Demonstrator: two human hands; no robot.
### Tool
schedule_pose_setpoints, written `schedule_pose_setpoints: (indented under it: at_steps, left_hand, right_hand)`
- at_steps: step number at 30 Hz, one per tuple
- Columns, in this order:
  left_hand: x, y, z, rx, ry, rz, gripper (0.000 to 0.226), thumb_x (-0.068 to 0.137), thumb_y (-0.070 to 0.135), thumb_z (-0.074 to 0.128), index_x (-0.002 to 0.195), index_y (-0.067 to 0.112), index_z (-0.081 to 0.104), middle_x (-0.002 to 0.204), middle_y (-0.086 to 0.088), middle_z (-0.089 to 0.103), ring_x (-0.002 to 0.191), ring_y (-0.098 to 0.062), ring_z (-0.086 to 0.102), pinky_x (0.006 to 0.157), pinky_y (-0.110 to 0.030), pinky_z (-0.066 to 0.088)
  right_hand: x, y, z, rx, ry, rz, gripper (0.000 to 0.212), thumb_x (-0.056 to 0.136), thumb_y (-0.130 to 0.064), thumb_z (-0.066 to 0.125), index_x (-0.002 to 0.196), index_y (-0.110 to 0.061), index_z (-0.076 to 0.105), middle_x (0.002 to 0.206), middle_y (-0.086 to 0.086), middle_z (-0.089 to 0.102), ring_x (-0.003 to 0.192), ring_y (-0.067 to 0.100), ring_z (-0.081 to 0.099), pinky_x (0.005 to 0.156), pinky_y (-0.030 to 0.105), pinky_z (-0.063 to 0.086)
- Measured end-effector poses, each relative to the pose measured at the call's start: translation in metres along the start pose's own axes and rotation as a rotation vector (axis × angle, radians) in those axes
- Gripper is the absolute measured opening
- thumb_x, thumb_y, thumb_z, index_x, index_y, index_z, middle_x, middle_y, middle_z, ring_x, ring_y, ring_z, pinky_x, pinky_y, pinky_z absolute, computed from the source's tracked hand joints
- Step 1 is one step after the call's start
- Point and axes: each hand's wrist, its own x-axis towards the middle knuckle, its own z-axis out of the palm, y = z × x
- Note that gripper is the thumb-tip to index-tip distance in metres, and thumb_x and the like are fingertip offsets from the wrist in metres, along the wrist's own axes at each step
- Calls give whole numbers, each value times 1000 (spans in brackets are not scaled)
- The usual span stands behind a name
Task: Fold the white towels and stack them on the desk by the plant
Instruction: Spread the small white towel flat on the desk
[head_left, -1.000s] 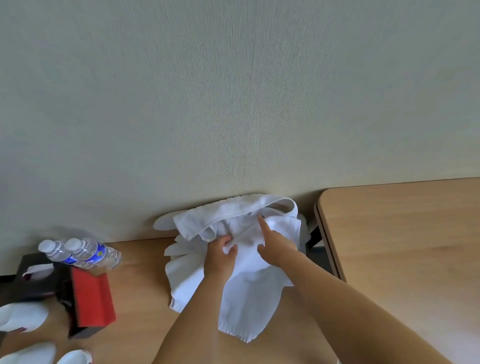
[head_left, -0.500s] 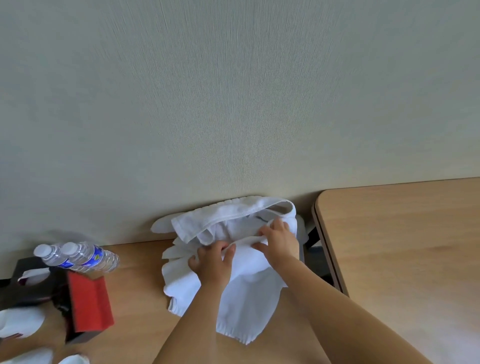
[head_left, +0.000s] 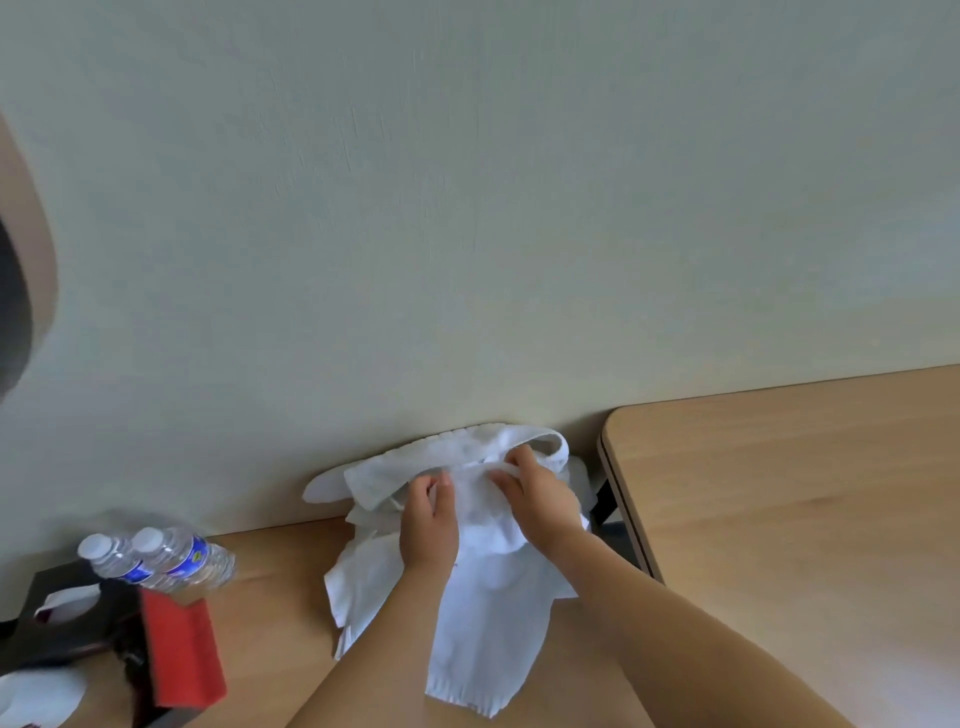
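A heap of crumpled white towels (head_left: 483, 613) lies on a wooden desk surface (head_left: 280, 623) against the wall. My left hand (head_left: 428, 525) pinches a fold of towel cloth near the top of the heap. My right hand (head_left: 540, 493) grips the upper edge of the same white towel close beside it, its fingers curled into the cloth. One towel end hangs down toward me between my forearms. No plant is in view.
Two water bottles (head_left: 156, 558) lie at the left by a black tissue box (head_left: 57, 613) and a red-covered item (head_left: 179, 654). A second wooden tabletop (head_left: 789, 499) stands to the right, with a dark gap between the two surfaces. White objects (head_left: 36, 696) sit at bottom left.
Both hands have moved up the heap toward the wall and drawn closer together, taking hold of the towel's upper edge. The view has shifted slightly.
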Motion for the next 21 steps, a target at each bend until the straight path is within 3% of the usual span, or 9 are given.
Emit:
schedule_pose_setpoints:
  at_steps: [4, 8, 13, 21]
  left_hand:
    - [-4, 29, 0, 4, 17, 71, 28, 99, 36, 45, 79, 16, 45, 67, 9, 46, 65, -13, 45, 62, -29, 35]
    - [-9, 61, 0, -34, 25, 136, 24, 99, 34, 46, 87, 14, 52, 72, 7, 52, 69, -11, 49, 65, -29, 40]
    - [-17, 96, 3, -74, 32, 242, 23, 98, 32, 49, 85, 13, 50, 71, 8, 50, 66, -9, 47, 63, -29, 40]
    - [-33, 167, 36, -196, -71, 391, 22, 98, 30, 51, 88, 10, 52, 73, 6, 49, 66, -9, 46, 62, -21, 39]
  right_hand:
    - [-8, -13, -17, 141, 78, -9, 23, 101, -38, 39, 109, -17, 45, 76, -8, 50, 67, 10, 50, 54, 23, 33]
    - [-10, -23, -37, 215, 194, -50, 28, 98, -42, 44, 114, -20, 49, 94, -1, 60, 93, 22, 57, 72, 30, 39]
    - [-17, -33, -71, 324, 266, -134, 25, 96, -39, 51, 106, -17, 54, 97, -1, 63, 94, 21, 59, 84, 37, 47]
    - [-36, -33, -143, 537, 458, -234, 17, 95, -31, 57, 94, -14, 55, 84, -9, 58, 81, 10, 55, 72, 22, 43]
